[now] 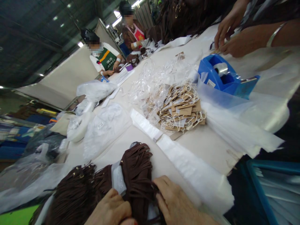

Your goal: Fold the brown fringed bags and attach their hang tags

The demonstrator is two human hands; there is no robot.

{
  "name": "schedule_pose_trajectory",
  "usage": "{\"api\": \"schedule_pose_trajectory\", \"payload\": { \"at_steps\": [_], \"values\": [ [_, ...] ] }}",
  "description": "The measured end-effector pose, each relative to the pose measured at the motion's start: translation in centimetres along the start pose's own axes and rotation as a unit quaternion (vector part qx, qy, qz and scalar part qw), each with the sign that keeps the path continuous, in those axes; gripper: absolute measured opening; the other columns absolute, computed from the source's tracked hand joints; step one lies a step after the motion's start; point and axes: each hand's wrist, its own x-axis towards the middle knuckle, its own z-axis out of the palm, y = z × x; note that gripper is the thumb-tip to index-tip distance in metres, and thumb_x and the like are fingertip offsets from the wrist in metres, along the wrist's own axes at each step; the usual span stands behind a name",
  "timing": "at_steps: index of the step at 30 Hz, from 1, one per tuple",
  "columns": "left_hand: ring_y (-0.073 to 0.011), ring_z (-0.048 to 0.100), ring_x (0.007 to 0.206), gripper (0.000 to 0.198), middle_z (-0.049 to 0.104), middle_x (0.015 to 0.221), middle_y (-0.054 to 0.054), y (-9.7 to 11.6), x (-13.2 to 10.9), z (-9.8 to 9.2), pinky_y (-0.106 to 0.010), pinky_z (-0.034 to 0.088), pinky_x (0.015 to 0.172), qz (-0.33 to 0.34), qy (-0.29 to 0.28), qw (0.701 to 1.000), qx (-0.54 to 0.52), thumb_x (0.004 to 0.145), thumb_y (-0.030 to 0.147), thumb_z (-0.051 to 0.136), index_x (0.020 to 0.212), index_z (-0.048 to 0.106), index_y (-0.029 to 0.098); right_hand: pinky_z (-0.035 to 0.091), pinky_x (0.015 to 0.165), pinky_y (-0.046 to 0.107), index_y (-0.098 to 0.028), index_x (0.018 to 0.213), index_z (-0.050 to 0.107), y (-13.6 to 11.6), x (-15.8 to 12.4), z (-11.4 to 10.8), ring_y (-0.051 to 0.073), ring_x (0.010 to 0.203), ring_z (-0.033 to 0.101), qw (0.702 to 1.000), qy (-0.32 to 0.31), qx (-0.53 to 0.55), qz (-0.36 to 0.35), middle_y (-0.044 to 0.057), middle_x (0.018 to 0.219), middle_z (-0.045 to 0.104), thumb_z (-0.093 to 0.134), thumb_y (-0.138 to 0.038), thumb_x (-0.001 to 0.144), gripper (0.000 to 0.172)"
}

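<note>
A bundle of dark brown fringe cords (137, 175) lies at the near edge of the pale table (211, 147), with a strip of clear plastic wrapped around it. My left hand (111, 211) is closed on the lower part of the bundle. My right hand (174, 203) pinches the cords from the right side. More brown fringe with small gold fittings (75, 193) spreads out to the left of the bundle.
A pile of kraft paper tags with white strings (181, 109) lies mid-table beside loose clear bags (152, 84). A blue tape dispenser (222, 76) stands at right, with another person's hands (236, 34) behind it. Two people work at the far end. White plastic strips (187, 162) lie nearby.
</note>
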Motion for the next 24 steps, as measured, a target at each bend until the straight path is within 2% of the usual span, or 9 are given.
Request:
{"api": "schedule_pose_trajectory", "payload": {
  "at_steps": [3,5,7,9,12,14,18,20,24],
  "values": [
    [-0.0115,0.049,0.052,0.025,0.053,0.057,0.005,0.3,1.3,-0.5,-0.027,0.034,0.054,-0.094,0.013,0.995,0.04,0.09,0.026,0.045,0.066,0.049,0.021,0.044,0.087,0.032,-0.014,0.1,0.057,-0.7,0.8,0.3,0.021,0.097,0.057,0.999,-0.005,0.033,0.024,0.011,0.103,0.06,0.043,-0.008,0.078,0.027],
    [-0.0146,0.055,0.072,0.011,0.061,0.076,0.001,0.2,2.6,-0.2,-0.028,0.039,0.065,-0.125,0.044,0.99,0.047,0.088,0.022,0.049,0.08,0.056,0.022,0.043,0.087,0.031,-0.015,0.098,0.057,-0.9,1.3,0.7,0.021,0.097,0.057,0.998,0.0,0.045,0.034,0.01,0.101,0.06,0.044,-0.006,0.074,0.029],
    [-0.018,0.054,0.093,0.014,0.063,0.099,-0.002,-0.3,3.9,0.9,-0.032,0.04,0.079,-0.129,0.066,0.989,0.023,0.089,0.021,0.047,0.097,0.058,0.024,0.044,0.085,0.03,-0.016,0.098,0.056,-1.0,1.8,1.1,0.02,0.094,0.057,0.998,0.005,0.048,0.037,0.009,0.1,0.061,0.045,-0.005,0.068,0.033],
    [-0.0196,0.049,0.103,0.019,0.061,0.109,-0.001,-1.1,4.6,2.5,-0.036,0.039,0.087,-0.142,0.067,0.987,-0.01,0.091,0.022,0.044,0.102,0.059,0.026,0.044,0.082,0.03,-0.016,0.097,0.056,-1.0,2.1,1.5,0.021,0.09,0.059,0.999,0.007,0.036,0.038,0.009,0.097,0.062,0.045,-0.005,0.063,0.037],
    [-0.0207,0.046,0.105,0.022,0.06,0.111,0.001,-2.1,4.9,4.8,-0.039,0.037,0.089,-0.199,0.05,0.978,-0.034,0.092,0.026,0.041,0.104,0.059,0.029,0.044,0.074,0.029,-0.017,0.087,0.056,-0.8,2.1,2.0,0.02,0.08,0.06,0.999,0.012,0.005,0.03,0.007,0.086,0.064,0.045,-0.007,0.057,0.033],
    [-0.0213,0.044,0.107,0.023,0.059,0.111,0.001,-2.3,4.9,5.5,-0.041,0.036,0.09,-0.233,0.047,0.971,-0.03,0.093,0.026,0.039,0.107,0.058,0.028,0.043,0.066,0.027,-0.018,0.077,0.054,-0.1,1.7,2.6,0.019,0.072,0.059,0.999,0.032,-0.02,-0.002,0.005,0.076,0.062,0.044,-0.008,0.055,0.026],
    [-0.0201,0.043,0.106,0.024,0.059,0.107,0.0,-2.1,4.9,5.7,-0.04,0.035,0.091,-0.256,0.071,0.964,-0.027,0.093,0.024,0.036,0.103,0.058,0.025,0.037,0.05,0.022,-0.021,0.068,0.048,2.2,0.0,4.8,0.015,0.056,0.054,0.978,0.146,-0.091,-0.121,0.0,0.063,0.055,0.041,-0.006,0.053,0.023],
    [-0.0195,0.045,0.103,0.024,0.06,0.105,0.0,-1.9,4.9,5.7,-0.04,0.035,0.09,-0.259,0.093,0.961,-0.026,0.093,0.023,0.036,0.1,0.059,0.023,0.034,0.046,0.021,-0.022,0.069,0.048,3.2,-0.9,5.7,0.014,0.053,0.053,0.962,0.182,-0.132,-0.154,0.0,0.062,0.053,0.04,-0.003,0.054,0.025],
    [-0.0198,0.047,0.1,0.022,0.062,0.102,-0.001,-1.9,4.9,6.0,-0.039,0.036,0.087,-0.252,0.135,0.958,-0.012,0.093,0.023,0.039,0.098,0.06,0.021,0.039,0.051,0.02,-0.022,0.076,0.05,3.0,-2.0,4.9,0.014,0.059,0.055,0.973,0.141,-0.142,-0.119,0.001,0.069,0.056,0.04,-0.001,0.057,0.03]
  ]
}}
